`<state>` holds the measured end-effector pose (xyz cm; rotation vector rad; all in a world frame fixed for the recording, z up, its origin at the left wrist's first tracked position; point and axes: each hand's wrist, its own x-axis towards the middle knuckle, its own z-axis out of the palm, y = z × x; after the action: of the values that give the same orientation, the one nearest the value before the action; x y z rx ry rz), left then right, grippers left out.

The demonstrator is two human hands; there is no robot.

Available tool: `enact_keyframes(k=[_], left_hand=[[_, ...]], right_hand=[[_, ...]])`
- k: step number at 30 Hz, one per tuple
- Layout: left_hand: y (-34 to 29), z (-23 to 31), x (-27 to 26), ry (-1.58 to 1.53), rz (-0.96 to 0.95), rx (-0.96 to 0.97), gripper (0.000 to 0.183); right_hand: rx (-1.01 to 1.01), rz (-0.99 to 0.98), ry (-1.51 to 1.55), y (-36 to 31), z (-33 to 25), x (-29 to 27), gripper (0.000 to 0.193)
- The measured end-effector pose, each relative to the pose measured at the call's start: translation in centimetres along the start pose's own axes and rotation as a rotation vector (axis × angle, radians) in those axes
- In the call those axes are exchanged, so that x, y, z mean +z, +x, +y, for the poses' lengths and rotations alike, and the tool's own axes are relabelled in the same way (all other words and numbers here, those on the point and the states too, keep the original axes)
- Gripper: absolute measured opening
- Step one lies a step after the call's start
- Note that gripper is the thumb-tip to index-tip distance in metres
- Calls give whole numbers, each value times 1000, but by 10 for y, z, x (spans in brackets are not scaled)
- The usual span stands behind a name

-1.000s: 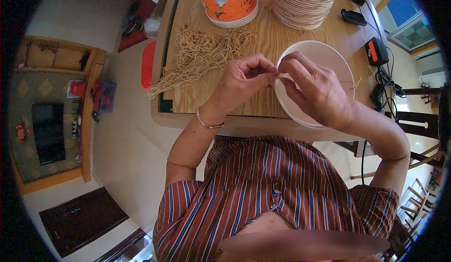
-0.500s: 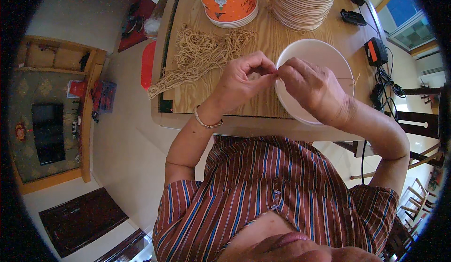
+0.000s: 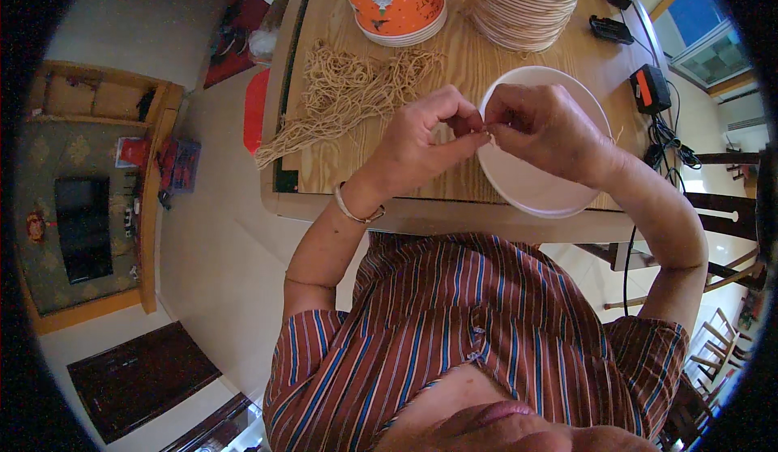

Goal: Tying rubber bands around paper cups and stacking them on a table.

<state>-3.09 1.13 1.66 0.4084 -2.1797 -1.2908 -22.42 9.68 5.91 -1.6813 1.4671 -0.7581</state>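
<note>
A white-lined paper bucket (image 3: 541, 183) stands at the table's near edge, its open mouth facing up. At its left rim my two hands meet, fingertips almost touching. My left hand (image 3: 421, 140) pinches with thumb and forefinger; what shows there is a tiny bit of pale string. My right hand (image 3: 551, 132), over the bucket's mouth, pinches at the same spot with its fingers curled. Most of the string is hidden by the fingers. Another loose string end (image 3: 619, 135) sticks out past the right rim. Left of the bucket lies a heap of tan strings (image 3: 348, 87).
Behind the heap stand stacked orange printed paper buckets (image 3: 405, 18). A tall stack of pale-rimmed buckets (image 3: 527, 6) rises to their right. Along the table's right side lie a black and orange battery pack (image 3: 649, 89), a black device (image 3: 610, 29) and tangled black cables (image 3: 668, 148).
My right hand has turned and its knuckles have risen, so its fingertips now show. My left hand has shifted slightly right. The bucket has barely moved.
</note>
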Motion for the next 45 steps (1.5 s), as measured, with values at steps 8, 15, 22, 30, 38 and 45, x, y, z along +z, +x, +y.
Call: enact_keyframes(k=[8, 15, 22, 30, 38, 45], left_hand=[[1, -2, 1, -5, 2, -5, 12], [-1, -4, 2, -49, 36, -28, 7], [-4, -4, 6, -296, 38, -247, 6], [-5, -4, 11, -321, 71, -256, 9], [-6, -4, 10, -197, 71, -194, 12], [-3, 3, 10, -22, 117, -53, 10]], right_hand=[[226, -203, 256, 14, -2, -13, 7], [317, -231, 466, 14, 3, -13, 8], [135, -84, 283, 3, 18, -5, 10], [-276, 172, -227, -9, 0, 6, 18], [-299, 164, -364, -10, 4, 6, 14], [-131, 116, -195, -5, -1, -1, 9]])
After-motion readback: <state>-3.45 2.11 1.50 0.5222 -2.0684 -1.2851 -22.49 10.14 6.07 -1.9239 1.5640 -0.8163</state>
